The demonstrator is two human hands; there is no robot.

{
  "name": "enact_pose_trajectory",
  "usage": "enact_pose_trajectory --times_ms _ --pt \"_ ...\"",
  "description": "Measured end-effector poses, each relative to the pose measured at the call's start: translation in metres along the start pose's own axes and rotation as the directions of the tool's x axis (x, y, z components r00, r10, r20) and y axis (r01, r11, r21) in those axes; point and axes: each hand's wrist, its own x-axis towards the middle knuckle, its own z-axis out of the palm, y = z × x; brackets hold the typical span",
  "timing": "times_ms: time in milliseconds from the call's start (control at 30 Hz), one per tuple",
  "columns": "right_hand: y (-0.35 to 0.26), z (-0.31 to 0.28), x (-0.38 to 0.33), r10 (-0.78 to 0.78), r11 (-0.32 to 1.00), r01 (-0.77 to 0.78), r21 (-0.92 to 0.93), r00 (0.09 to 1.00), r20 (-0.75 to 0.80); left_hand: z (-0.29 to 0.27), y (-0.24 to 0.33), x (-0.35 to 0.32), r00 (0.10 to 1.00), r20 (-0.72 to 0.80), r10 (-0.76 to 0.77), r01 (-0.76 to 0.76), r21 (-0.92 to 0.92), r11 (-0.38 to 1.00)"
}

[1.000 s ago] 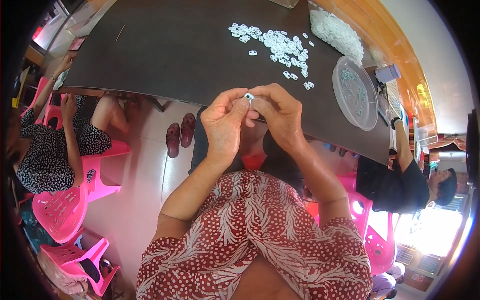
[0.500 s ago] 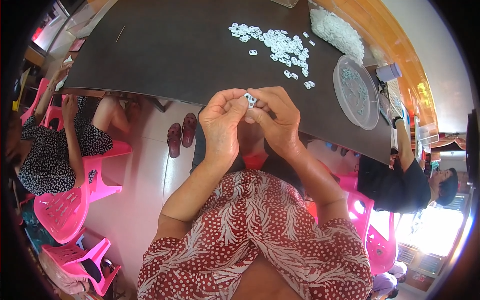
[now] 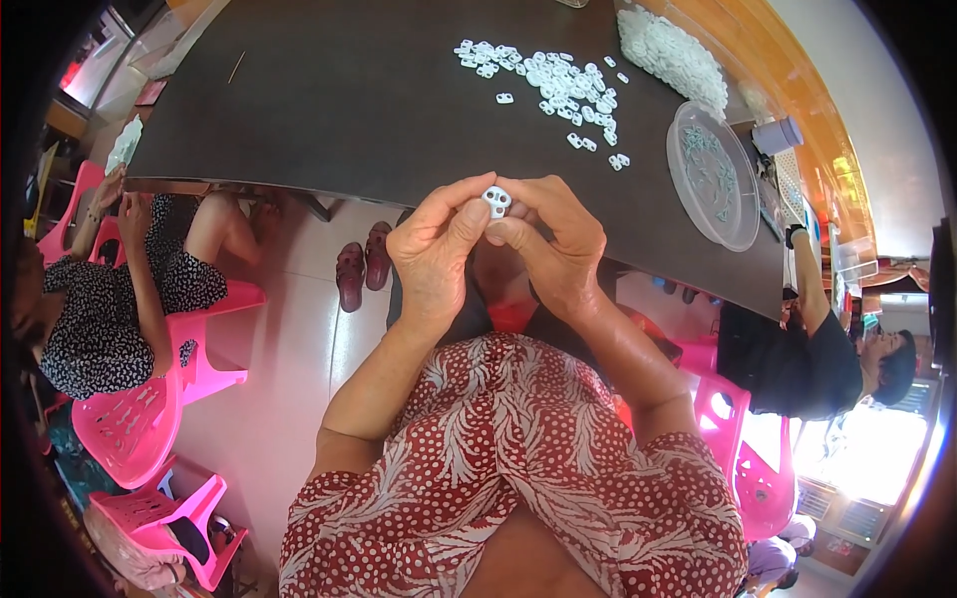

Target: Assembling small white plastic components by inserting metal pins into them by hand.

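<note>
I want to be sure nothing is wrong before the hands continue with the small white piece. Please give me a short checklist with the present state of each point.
1. Small white piece pinched between both hands: ok.
2. Left hand and right hand close together, above the table edge: ok.
3. Piece fully snapped together: cannot tell, fingers cover it.
4. Loose white pieces on the dark table in front of the hands: ok.
5. Round clear tray lying flat to the right: ok.
6. Other people's hands away from the piece: ok.
</note>
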Motion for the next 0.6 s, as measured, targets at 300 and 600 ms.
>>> enact_pose_trajectory --times_ms 300,600 --pt "0.000 0.005 -0.002 -0.097 0.995 0.095 -0.039 0.994 -0.054 0.002 -0.012 -0.006 0.988 -0.078 0.131 -0.132 -0.006 0.991" --pt "-0.006 0.009 -0.004 -0.124 0.989 0.121 -0.087 0.992 -0.033 0.005 -0.005 -0.010 0.989 -0.096 0.113 -0.114 -0.005 0.993"
